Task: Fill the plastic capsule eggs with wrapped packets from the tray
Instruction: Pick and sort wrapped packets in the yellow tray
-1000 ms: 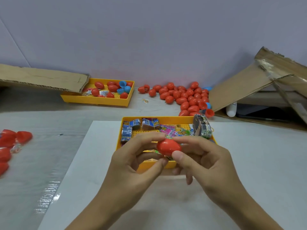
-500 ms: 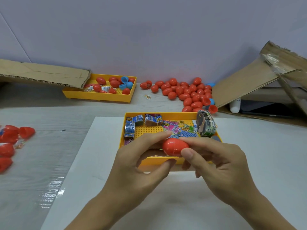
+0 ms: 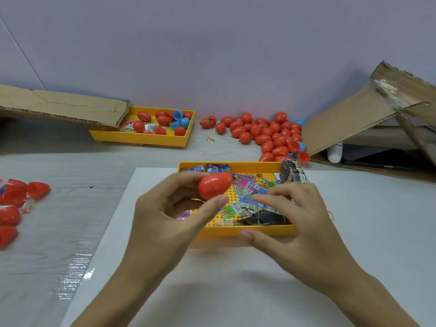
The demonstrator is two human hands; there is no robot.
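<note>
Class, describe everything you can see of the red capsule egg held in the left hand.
The red capsule egg is glossy, smooth plastic, closed, with a faint seam round its middle. It lies tilted, narrow end pointing up and right. The left hand pinches it between a finger above and the thumb below, over the near yellow tray of packets. The right hand is apart from it, fingers relaxed.

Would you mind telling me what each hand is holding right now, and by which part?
The left hand pinches a closed red capsule egg at its wide end, between thumb and fingertips. The right hand holds nothing.
</note>
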